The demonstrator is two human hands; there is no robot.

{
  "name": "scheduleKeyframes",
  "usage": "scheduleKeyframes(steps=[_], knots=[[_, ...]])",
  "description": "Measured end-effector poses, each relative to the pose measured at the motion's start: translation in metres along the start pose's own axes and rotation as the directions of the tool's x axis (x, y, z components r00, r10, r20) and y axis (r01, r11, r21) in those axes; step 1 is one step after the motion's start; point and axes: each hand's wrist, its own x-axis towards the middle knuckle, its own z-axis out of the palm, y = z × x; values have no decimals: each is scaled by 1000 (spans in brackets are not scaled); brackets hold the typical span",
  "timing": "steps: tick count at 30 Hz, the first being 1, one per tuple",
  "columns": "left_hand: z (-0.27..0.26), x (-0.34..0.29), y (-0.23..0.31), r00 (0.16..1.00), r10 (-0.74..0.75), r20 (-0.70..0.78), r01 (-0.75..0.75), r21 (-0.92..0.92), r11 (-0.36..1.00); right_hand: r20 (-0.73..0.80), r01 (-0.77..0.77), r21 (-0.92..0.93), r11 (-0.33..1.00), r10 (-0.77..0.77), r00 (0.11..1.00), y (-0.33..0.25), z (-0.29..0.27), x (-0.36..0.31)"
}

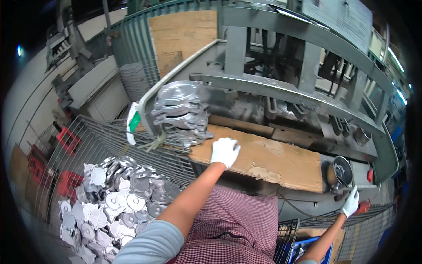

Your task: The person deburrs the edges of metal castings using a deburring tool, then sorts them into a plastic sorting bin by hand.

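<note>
My left hand (225, 152), in a white glove, rests on the worn brown cardboard (277, 160) along the bench's front edge. Its fingers are curled, and no object shows in them. To its left stands a stack of round silver metal castings (179, 94) with lugs on their rims. Over at the right, my gloved right hand (350, 204) is closed just below a round metal pot (340, 170). Something pale lies in the pot. A thin rod seems to run from the pot toward the right fingers; what they grip is too small to make out.
A wire basket (127, 132) heaped with loose castings (127, 200) stands at my lower left. A grey machine frame (303, 66) rises behind the bench. At the lower right are a blue bin (303, 246) and wire mesh (367, 233). A small metal cup (362, 137) stands beyond the pot.
</note>
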Motion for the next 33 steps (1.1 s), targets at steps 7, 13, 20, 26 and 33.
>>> scheduleKeyframes(steps=[7,13,20,26,33], knots=[[10,-2,-3,984,36,-173,-36,2,999,-99,123,-172,977,-141,985,-5,1,-6],[14,-1,-7,946,113,-302,-131,-42,990,-179,168,-223,960,-210,961,-60,-28,-32],[16,0,-11,935,99,-340,-141,-101,985,-215,46,95,994,-25,976,-79,-36,-37],[18,1,-12,930,97,-353,-148,-120,982,-116,12,-50,999,-17,993,-92,-47,-35],[19,2,-16,936,117,-333,-159,-103,982,318,109,-169,980,-51,947,-141,-69,-29]])
